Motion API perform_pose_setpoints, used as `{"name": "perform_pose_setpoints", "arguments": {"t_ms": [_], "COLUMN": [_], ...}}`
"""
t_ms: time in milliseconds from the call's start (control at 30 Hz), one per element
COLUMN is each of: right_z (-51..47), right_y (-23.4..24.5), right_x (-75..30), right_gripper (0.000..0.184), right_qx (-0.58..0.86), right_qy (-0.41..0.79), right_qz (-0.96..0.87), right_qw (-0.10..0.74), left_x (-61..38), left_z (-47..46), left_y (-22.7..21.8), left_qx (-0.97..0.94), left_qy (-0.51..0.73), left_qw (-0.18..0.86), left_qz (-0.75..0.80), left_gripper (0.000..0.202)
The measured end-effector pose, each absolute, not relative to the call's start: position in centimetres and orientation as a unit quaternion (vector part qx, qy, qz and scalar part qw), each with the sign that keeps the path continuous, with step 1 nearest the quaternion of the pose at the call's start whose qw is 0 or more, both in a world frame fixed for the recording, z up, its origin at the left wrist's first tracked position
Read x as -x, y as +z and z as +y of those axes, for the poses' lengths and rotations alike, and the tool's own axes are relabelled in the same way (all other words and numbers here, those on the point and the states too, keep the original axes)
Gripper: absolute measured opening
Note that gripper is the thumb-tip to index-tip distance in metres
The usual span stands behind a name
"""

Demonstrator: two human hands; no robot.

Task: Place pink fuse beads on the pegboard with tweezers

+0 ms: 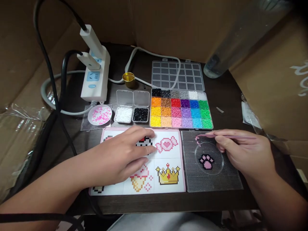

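My left hand [130,150] lies across the printed pattern sheet [139,191], fingers apart, with fingertips beside the pink candy picture [166,144]. Pinched in my right hand [243,150] is a pair of pink tweezers [209,135], tip pointing left over the clear pegboard [192,183]. Near that tip, a short curved row of pink beads [197,140] sits on the pegs. Whether a bead is between the tips is too small to tell. Lower on the board is a black and pink bead paw [207,161], within a clear ring outline.
Behind the sheet stand a sorted bead box [180,109], boxes of white beads [123,115] and black beads [140,115], and a dish of pink and white beads [100,115]. A power strip [96,80], gold cup [129,79] and clear bottle [223,54] stand farther back.
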State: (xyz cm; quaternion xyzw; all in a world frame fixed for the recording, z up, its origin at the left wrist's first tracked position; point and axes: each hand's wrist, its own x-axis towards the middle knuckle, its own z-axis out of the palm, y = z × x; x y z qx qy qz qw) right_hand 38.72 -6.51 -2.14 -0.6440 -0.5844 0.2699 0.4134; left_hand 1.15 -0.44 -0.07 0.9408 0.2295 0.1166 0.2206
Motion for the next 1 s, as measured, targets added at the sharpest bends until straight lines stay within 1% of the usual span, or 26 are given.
{"name": "perform_pose_setpoints", "arguments": {"t_ms": [233, 300, 400, 433, 567, 800, 900, 1000], "right_z": [-6.4, -6.4, -6.2, -6.2, -6.1, -5.8, -5.0, -3.9], "right_y": [-1.9, -1.8, -1.7, -1.7, -1.4, -0.9, -0.3, 0.7], "right_x": [-38.5, -38.5, -38.5, -38.5, -38.3, -38.0, -38.2, -38.5], "right_gripper": [0.011, 0.016, 0.031, 0.032, 0.017, 0.016, 0.012, 0.008], "right_qx": [0.644, 0.640, 0.638, 0.637, 0.627, 0.615, 0.597, 0.583], "right_qy": [0.262, 0.263, 0.266, 0.269, 0.278, 0.284, 0.274, 0.264], "right_qz": [-0.588, -0.589, -0.592, -0.592, -0.583, -0.552, -0.551, -0.569], "right_qw": [0.414, 0.418, 0.414, 0.414, 0.435, 0.486, 0.514, 0.516], "left_x": [-1.1, -1.2, -1.2, -1.1, -0.6, -0.4, -0.5, -0.4], "left_z": [-0.4, -0.4, -0.4, -0.4, -0.2, 0.0, 0.0, 0.0], "left_y": [-0.1, -0.1, -0.1, -0.1, -0.5, -0.5, -0.4, -0.4], "left_qx": [-0.943, -0.942, -0.937, -0.936, -0.935, -0.939, -0.943, -0.942], "left_qy": [0.111, 0.111, 0.111, 0.112, 0.114, 0.115, 0.119, 0.115], "left_qw": [0.217, 0.219, 0.231, 0.233, 0.228, 0.220, 0.208, 0.210], "left_qz": [0.226, 0.230, 0.237, 0.238, 0.245, 0.238, 0.232, 0.236], "left_gripper": [0.034, 0.034, 0.034, 0.035, 0.036, 0.035, 0.036, 0.036]}}
